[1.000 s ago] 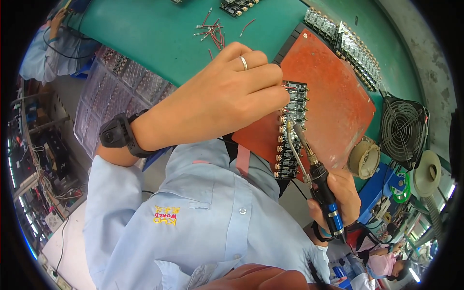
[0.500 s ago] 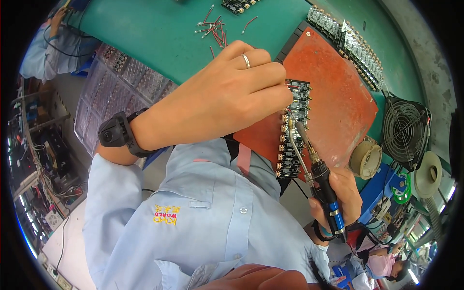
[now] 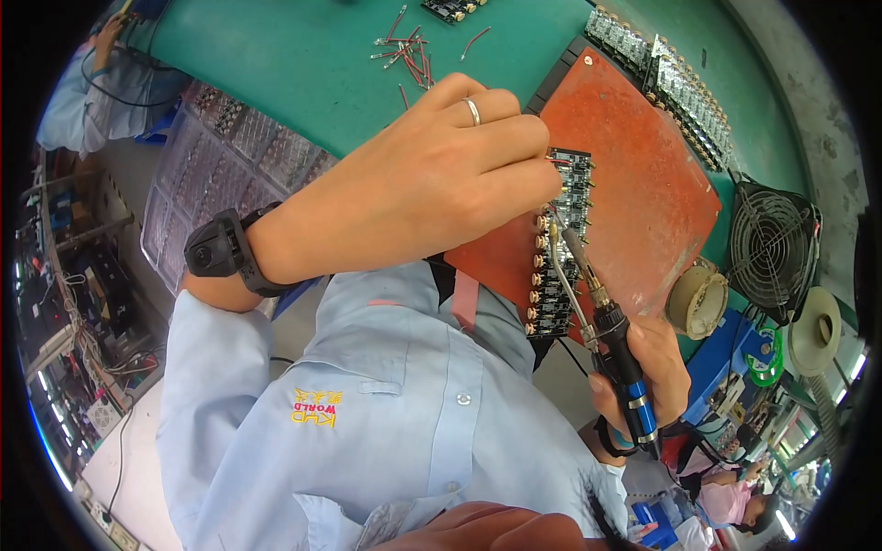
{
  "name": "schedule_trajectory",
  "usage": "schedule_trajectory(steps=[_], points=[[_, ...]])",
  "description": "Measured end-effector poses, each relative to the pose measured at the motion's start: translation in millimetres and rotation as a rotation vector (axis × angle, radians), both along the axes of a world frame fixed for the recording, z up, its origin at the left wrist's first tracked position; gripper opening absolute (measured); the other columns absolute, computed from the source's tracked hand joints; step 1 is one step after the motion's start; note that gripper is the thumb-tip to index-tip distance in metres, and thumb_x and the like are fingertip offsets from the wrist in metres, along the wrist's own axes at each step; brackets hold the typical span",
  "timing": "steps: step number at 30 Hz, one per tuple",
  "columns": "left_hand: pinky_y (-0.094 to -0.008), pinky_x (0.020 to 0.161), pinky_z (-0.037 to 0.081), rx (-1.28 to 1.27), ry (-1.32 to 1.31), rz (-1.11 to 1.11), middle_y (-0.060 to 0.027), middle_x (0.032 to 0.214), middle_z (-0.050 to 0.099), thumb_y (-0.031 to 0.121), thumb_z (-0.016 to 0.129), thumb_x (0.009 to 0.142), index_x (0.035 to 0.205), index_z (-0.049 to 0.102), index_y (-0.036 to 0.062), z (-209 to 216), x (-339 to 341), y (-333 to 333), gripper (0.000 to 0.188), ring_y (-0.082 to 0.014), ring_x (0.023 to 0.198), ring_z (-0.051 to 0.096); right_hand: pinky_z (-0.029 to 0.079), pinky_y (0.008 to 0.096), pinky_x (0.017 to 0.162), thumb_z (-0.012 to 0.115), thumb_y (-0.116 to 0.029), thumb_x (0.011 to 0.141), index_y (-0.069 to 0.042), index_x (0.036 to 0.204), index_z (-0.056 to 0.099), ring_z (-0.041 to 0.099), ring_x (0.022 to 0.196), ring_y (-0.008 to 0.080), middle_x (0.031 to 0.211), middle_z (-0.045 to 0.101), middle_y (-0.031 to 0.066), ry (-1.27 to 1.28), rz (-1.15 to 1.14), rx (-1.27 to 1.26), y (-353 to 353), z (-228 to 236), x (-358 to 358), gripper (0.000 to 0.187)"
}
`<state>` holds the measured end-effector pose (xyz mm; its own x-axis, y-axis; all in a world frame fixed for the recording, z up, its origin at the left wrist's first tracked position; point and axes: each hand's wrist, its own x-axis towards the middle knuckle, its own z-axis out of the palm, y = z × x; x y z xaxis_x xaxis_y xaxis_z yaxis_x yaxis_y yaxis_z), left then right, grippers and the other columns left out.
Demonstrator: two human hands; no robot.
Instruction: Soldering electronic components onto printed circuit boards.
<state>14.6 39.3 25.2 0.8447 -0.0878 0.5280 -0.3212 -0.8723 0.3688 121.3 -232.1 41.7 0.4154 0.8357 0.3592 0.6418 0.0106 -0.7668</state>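
Note:
A long strip of black circuit boards point(image 3: 555, 296) with brass-coloured connectors along its edges lies on an orange-red mat point(image 3: 634, 174). In my right hand point(image 3: 663, 369) is a soldering iron point(image 3: 627, 372) with a blue band and a thin metal solder-feed tube beside its tip. Tip and tube end meet the upper half of the strip, close to my left fingertips. My left hand point(image 3: 469, 170) is closed in a pinch over the strip's left edge. Its fingertips are hidden, so what they pinch cannot be made out. A short red wire point(image 3: 559, 162) shows on the boards just past the knuckles.
Loose red and black wires point(image 3: 413, 57) lie on the green table point(image 3: 303, 64). More board strips point(image 3: 684, 101) stand at the far right. On the right are a black fan point(image 3: 772, 248), a round tin point(image 3: 696, 301) and a reel point(image 3: 814, 332). Compartment trays point(image 3: 197, 184) sit left; co-workers are nearby.
My left hand, the board strip and the soldering iron have shifted very slightly to the right. Both grips look the same.

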Motion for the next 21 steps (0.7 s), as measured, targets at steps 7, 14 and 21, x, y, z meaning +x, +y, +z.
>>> schedule_trajectory(steps=[7,14,21], points=[[-0.033,0.071,0.041,0.016,-0.017,0.001,-0.0034,0.082,0.055,-0.001,0.07,0.067,0.087,0.061,0.0062,-0.3,0.7,-0.5,0.023,-0.021,0.075,0.05,0.052,0.0365,0.068,0.081,-0.01,0.067,0.004,0.109,0.062,0.066,0.077,0.0312,0.084,0.067,0.0177,-0.015,-0.014,-0.011,-3.7,-3.2,1.2,0.049],[-0.035,0.07,0.044,-0.365,-0.062,-0.005,-0.0044,0.079,0.058,0.001,0.075,0.071,0.086,0.063,0.0052,-3.5,1.7,-41.2,0.02,-0.023,0.073,0.055,0.053,0.0292,0.07,0.07,-0.004,0.081,0.003,0.126,0.048,0.066,0.083,0.0197,0.092,0.067,0.0179,0.631,-0.317,0.221,13.7,-10.9,-26.5,0.051],[-0.0356,0.07,0.046,-0.422,-0.08,-0.039,-0.0063,0.079,0.059,0.003,0.076,0.071,0.085,0.064,0.0048,-9.2,6.1,-64.5,0.018,-0.0238,0.073,0.056,0.05,0.022,0.07,0.063,0.004,0.084,0.002,0.131,0.042,0.063,0.081,0.0138,0.089,0.064,0.011,0.803,-0.279,0.266,33.1,-16.2,-23.4,0.051]])
